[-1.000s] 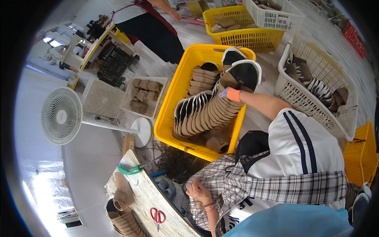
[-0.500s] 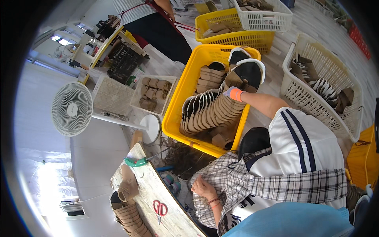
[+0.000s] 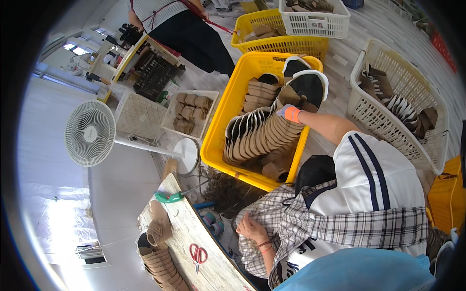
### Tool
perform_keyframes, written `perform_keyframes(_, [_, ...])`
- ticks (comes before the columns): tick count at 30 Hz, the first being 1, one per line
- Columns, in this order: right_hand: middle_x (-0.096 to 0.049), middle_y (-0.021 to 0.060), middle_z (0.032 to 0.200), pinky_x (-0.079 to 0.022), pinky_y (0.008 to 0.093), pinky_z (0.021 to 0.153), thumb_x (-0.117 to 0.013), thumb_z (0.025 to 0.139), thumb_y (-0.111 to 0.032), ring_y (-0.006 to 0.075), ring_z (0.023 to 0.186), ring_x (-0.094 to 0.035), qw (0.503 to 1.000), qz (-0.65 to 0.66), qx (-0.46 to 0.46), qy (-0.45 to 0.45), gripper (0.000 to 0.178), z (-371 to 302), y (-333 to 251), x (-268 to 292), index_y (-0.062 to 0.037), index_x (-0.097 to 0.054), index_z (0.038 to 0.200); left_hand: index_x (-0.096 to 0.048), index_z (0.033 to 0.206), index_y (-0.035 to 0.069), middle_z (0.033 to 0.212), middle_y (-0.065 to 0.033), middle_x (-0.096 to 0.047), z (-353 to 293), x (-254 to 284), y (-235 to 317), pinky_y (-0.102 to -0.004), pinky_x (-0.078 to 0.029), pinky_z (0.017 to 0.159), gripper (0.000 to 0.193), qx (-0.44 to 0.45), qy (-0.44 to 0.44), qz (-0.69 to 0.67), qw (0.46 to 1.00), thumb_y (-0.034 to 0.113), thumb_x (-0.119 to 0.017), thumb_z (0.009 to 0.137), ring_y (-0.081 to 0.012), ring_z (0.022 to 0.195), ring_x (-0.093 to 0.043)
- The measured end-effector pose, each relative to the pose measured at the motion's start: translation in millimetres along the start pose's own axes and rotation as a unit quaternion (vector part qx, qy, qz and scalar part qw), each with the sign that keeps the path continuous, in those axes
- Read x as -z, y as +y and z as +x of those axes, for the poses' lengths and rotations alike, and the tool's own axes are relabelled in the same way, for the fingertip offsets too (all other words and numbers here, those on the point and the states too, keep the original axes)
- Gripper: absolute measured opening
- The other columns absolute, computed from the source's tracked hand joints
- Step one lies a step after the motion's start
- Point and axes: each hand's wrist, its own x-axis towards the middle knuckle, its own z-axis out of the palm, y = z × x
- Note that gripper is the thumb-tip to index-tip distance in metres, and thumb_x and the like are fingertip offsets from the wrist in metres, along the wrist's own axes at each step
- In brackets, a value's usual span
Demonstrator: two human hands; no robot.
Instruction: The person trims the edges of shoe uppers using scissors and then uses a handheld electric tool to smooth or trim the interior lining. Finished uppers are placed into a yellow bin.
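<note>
Brown shoe pieces [image 3: 264, 133] stood largely rowed in the yellow basket [image 3: 213, 148], one o'clock, some loose; my right hand [image 3: 290, 113] touched them, grip indeterminable; my left hand [image 3: 250, 228] lay slack at six.

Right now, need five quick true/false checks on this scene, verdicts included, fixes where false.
The right hand, in an orange-cuffed glove, touches the curved row of brown, white-rimmed shoe-like pieces. True.
The left hand grips the red-handled metal scissors. False: the hand rests on black-and-white plaid cloth; the scissors lie on the pale wooden tabletop.
The white round-headed pedestal fan appears left of the yellow plastic crate holding that row. True.
The green-handled tool lies inside that crate. False: it lies on the tabletop.
The white slatted plastic basket at right holds brown pieces. True.
</note>
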Motion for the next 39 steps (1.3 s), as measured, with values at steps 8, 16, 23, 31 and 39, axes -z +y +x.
perform_keyframes(8, [-0.032,0.0025,0.151,-0.029,0.0248,0.109,-0.035,0.101,-0.024,0.0167,0.136,-0.032,0.968,0.223,0.108,0.046,0.048,88.0,30.2,46.1,-0.002,-0.032,0.143,-0.069,0.096,0.008,0.086,-0.0061,-0.065,4.1,-7.4,0.3,-0.0377,-0.038,0.078,0.016,-0.011,0.007,-0.013,1.0,0.009,-0.053,0.092,-0.0242,0.08,-0.057])
perform_keyframes(16, [-0.038,0.0029,0.147,-0.038,0.0234,0.099,-0.041,0.1,-0.022,0.0143,0.129,-0.042,0.935,0.337,0.11,-0.013,0.047,172.0,30.6,93.2,-0.0009,-0.035,0.142,-0.068,0.098,0.008,0.085,-0.0063,-0.064,4.1,-3.0,2.5,-0.0379,-0.038,0.079,0.016,0.0,0.003,-0.015,1.0,0.009,-0.054,0.092,-0.025,0.08,-0.056])
perform_keyframes(23, [-0.04,0.0133,0.144,-0.04,0.0257,0.1,-0.038,0.097,-0.002,0.0214,0.13,-0.041,0.957,0.212,0.198,0.009,0.039,183.6,60.3,119.5,0.0091,-0.042,0.134,-0.067,0.097,0.008,0.086,-0.0062,-0.064,1.8,-0.8,-0.5,-0.038,-0.038,0.079,0.014,0.007,-0.006,-0.005,1.0,0.008,-0.055,0.09,-0.0253,0.081,-0.056])
perform_keyframes(31, [-0.065,0.0001,0.077,-0.041,0.0308,0.059,-0.063,0.09,-0.023,0.0127,0.063,-0.054,0.946,-0.191,0.145,0.22,0.027,85.5,35.5,14.6,0.0032,-0.069,0.095,-0.066,0.098,0.009,0.09,-0.005,-0.065,-4.1,6.1,-6.1,-0.0371,-0.038,0.079,0.016,0.016,-0.005,0.02,1.0,0.005,-0.055,0.088,-0.024,0.083,-0.058])
perform_keyframes(39, [-0.06,0.0135,0.123,-0.047,0.026,0.074,-0.05,0.094,-0.013,0.0116,0.097,-0.057,0.948,-0.194,0.197,0.159,0.035,71.1,37.3,49.4,0.008,-0.055,0.122,-0.067,0.097,0.007,0.087,-0.0071,-0.064,1.8,-4.5,-4.2,-0.0371,-0.037,0.08,0.015,0.004,0.017,-0.013,1.0,0.008,-0.054,0.089,-0.0247,0.079,-0.056])
